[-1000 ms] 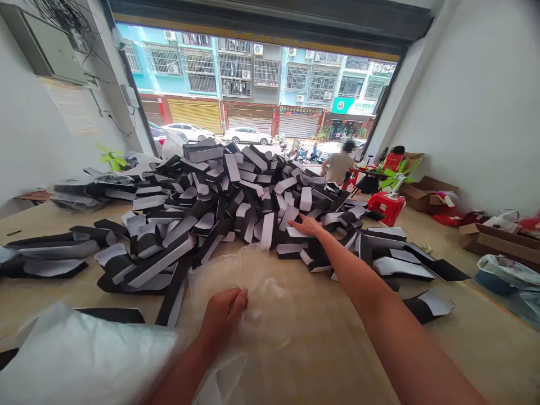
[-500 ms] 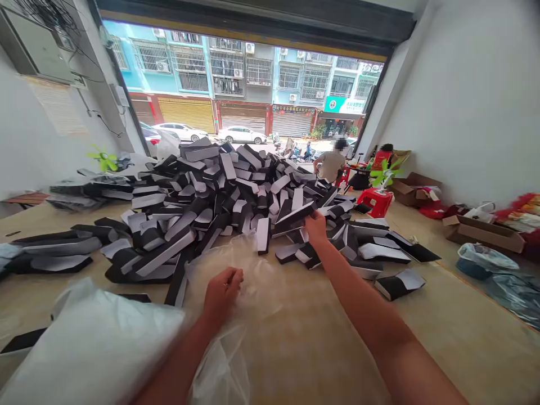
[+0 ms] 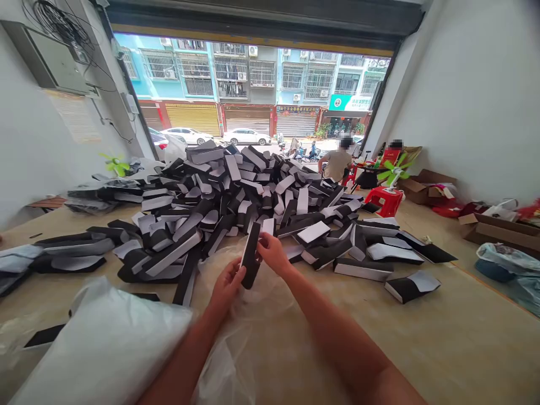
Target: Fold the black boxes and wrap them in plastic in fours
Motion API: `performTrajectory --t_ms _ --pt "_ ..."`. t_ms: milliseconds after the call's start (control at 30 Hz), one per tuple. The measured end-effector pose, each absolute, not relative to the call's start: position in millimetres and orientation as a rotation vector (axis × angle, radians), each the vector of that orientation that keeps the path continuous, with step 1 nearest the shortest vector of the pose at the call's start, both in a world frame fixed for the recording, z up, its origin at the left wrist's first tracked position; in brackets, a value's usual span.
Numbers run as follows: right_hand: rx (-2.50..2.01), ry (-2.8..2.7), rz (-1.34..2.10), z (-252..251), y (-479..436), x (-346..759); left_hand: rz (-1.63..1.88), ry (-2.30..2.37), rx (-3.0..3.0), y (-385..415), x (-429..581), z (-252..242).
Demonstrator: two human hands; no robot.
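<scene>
Presently, left hand [image 3: 229, 281] and right hand [image 3: 272, 253] both grip one black-and-white piece [image 3: 252, 256]; one white bag [image 3: 113, 343] lies near left, one uncountable heap [image 3: 230, 194] far.

Daylight comes from beyond the left hand [image 3: 228, 281] and right hand [image 3: 274, 254], through the door frame [image 3: 135, 109]; out there the white cars [image 3: 247, 136] look washed out. The black piece [image 3: 252, 259] between both hands is fairly clear. Behind the left hand, the plastic bag [image 3: 113, 343] is soft and blurry. Far right of the right hand, the wall [image 3: 472, 101] is grey, leans with wide-angle stretch and darkens at its top corner.
</scene>
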State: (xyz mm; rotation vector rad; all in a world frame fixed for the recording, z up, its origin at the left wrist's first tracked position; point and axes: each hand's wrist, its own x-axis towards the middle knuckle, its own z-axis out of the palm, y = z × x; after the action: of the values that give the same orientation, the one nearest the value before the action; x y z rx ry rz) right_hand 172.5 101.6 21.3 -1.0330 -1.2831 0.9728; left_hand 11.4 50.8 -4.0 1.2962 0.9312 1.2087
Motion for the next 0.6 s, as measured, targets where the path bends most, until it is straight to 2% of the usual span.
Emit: performTrajectory --t_ms 233,467,600 --pt "-1.42 -1.328 0.153 -19.2 102.6 191.0 1.303 1.127 1.146 57.2 7.4 -12.0" --pt "-1.702 -1.666 -0.129 -37.2 97.9 181.5 1.357 1.187 1.093 57.5 7.1 -15.6" --pt "-1.694 -1.698 -0.261 -35.1 96.7 183.9 1.377 1.177 1.087 56.1 8.0 -13.9"
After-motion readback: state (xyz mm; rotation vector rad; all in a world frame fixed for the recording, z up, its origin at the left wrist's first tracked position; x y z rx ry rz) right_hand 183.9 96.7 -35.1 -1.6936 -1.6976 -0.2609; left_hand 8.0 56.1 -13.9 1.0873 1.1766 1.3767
